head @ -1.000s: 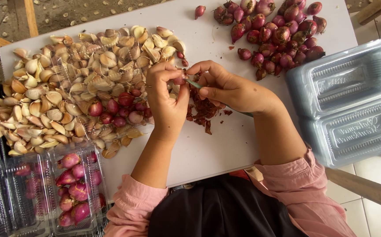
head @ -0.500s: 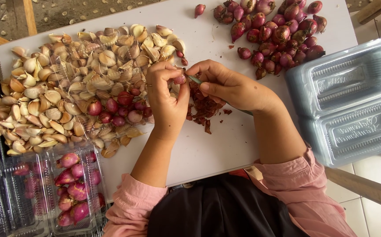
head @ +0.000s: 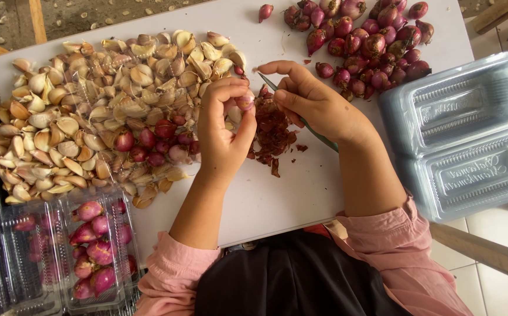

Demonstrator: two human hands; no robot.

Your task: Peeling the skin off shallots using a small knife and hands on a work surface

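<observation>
The left hand (head: pixel 223 131) pinches a small pink shallot (head: pixel 244 102) between thumb and curled fingers (head: pixel 226 89). Just beside them the right hand (head: pixel 312 102) grips a thin knife (head: pixel 271 85), its fingers pressed together around the handle. Under both sets of fingers lies a heap of red peel (head: pixel 272 131) on the white surface (head: pixel 277 193). Garlic cloves (head: pixel 90 111) spread beyond the left fingers, unpeeled shallots (head: pixel 371 41) beyond the right, clear plastic trays (head: pixel 464 134) further right
</observation>
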